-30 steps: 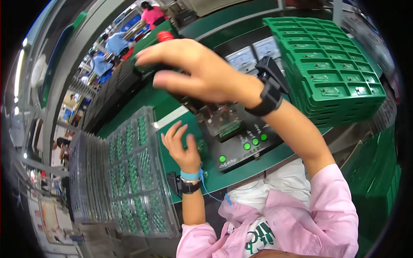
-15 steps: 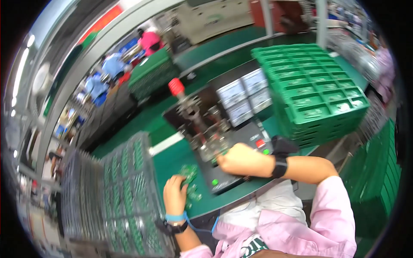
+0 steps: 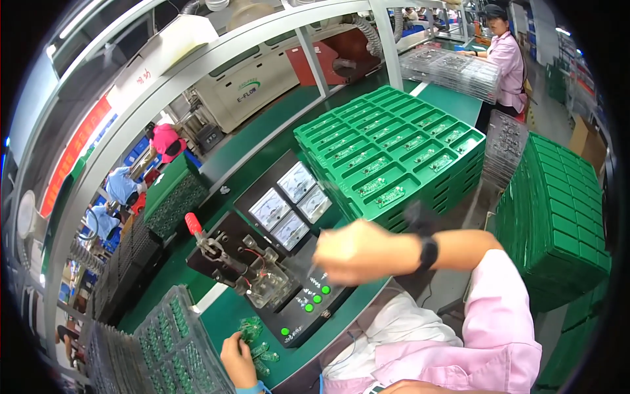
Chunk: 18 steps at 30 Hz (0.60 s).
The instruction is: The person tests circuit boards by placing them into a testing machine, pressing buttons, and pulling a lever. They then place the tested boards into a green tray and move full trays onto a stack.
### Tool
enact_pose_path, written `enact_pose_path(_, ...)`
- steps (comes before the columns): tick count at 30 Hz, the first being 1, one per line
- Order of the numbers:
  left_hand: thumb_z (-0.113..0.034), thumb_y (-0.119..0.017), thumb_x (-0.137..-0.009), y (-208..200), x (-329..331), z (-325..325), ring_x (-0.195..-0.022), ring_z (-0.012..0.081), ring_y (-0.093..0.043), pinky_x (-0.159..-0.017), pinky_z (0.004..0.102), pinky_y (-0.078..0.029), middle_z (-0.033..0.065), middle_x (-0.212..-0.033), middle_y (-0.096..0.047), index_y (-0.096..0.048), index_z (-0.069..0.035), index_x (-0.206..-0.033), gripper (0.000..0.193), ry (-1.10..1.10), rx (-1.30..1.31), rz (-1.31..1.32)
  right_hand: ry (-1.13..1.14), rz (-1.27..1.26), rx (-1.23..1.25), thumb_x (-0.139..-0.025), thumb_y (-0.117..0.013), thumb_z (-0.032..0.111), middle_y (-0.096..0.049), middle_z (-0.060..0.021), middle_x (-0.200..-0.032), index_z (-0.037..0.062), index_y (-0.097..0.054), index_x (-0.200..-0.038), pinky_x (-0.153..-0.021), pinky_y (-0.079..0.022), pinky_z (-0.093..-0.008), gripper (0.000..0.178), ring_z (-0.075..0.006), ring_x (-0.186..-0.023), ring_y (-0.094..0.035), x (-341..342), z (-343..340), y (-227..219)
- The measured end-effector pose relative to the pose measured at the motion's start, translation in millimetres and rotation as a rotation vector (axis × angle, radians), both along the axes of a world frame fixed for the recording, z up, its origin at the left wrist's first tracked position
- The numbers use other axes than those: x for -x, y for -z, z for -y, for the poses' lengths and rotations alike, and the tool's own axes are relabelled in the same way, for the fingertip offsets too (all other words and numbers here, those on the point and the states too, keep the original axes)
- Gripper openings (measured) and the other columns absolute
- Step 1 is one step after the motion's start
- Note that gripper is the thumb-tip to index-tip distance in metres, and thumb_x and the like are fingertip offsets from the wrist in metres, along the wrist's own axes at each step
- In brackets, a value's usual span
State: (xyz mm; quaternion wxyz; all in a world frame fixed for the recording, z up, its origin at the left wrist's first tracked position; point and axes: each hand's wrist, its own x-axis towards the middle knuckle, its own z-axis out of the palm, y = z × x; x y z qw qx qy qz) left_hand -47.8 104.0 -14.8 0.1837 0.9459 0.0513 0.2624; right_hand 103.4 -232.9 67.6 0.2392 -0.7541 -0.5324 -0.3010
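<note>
Far left, on the green counter (image 3: 230, 315): a stack of clear blister trays (image 3: 157, 348) filled with small green circuit boards in rows.

Just right of that stack, the left hand (image 3: 237, 358) rests at the counter's near edge. Its fingers (image 3: 231, 340) are narrow, closed on or touching a small green circuit board (image 3: 250, 326); whether it is actually gripped cannot be told. Two or three more loose boards (image 3: 264, 353) lie just beside it on the counter.

Centre: a black test fixture (image 3: 262, 262) with a red-handled toggle clamp (image 3: 200, 236), a clear nest block (image 3: 268, 287), three white analogue meters (image 3: 289, 203) and a row of lit green buttons (image 3: 314, 297). The nest looks empty, no board seated as far as can be seen.

Right of centre: the right hand (image 3: 357, 249), with a black wristband, hovers over the button end of the fixture. It is motion-blurred; fingers loosely curled, apparently holding nothing, though not certain.

Right: stacks of green compartment trays (image 3: 394, 151), each pocket carrying a board; a further stack (image 3: 558, 223) stands at the far right.

Judgement on progress: many boards sit in both tray sets, so the batch appears part-way through. For this cycle, a board is at the left hand and not yet loaded in the fixture.
</note>
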Motion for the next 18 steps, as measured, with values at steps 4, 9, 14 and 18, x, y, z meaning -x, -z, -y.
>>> enact_pose_path(4,0.008,-0.057,-0.081,-28.8,-7.3,38.7,-0.085,0.0357,-0.064,-0.076,0.0403,-0.050,0.0184,-0.092,-0.067,-0.065,0.003,-0.098,0.020,0.035,0.000,0.164,0.426,0.017,-0.159,-0.070,-0.063,0.002,-0.056,-0.0121,-0.095,0.0025,-0.060,-0.080,-0.072,-0.051,-0.0394,0.011,-0.0306,-0.085,-0.058,-91.9,99.1,-31.7)
enact_pose_path(9,0.010,-0.056,-0.080,-18.5,-45.6,82.6,-0.089,0.0345,-0.065,-0.079,0.0386,-0.052,0.0181,-0.096,-0.068,-0.066,0.002,-0.102,0.026,0.362,-0.275,0.288,1.032,-0.252,0.029,-0.074,-0.059,0.008,-0.067,-0.0201,-0.095,0.0009,-0.067,-0.089,-0.085,-0.050,-0.0429,0.018,-0.0374,-0.096,-0.062,-182.2,250.6,-13.1)
enact_pose_path(14,0.007,-0.059,-0.079,-2.7,-66.8,93.7,-0.092,0.0342,-0.065,-0.082,0.0389,-0.052,0.0181,-0.100,-0.068,-0.067,0.001,-0.105,0.028,0.283,-0.165,0.183,1.187,-0.447,0.099,-0.086,-0.053,0.021,-0.066,-0.0167,-0.102,0.0048,-0.068,-0.096,-0.093,-0.041,-0.0598,0.024,-0.0353,-0.103,-0.061,-191.9,251.1,14.9)
enact_pose_path(18,-0.009,-0.064,-0.084,-3.4,-58.2,94.2,-0.107,0.0364,-0.059,-0.093,0.0408,-0.046,0.0202,-0.116,-0.062,-0.058,-0.001,-0.121,0.038,0.314,-0.159,-0.020,1.218,-0.467,0.153,-0.088,-0.050,0.024,-0.066,-0.0160,-0.109,0.0067,-0.068,-0.103,-0.096,-0.033,-0.0708,0.029,-0.0328,-0.110,-0.059,-187.4,250.2,12.4)
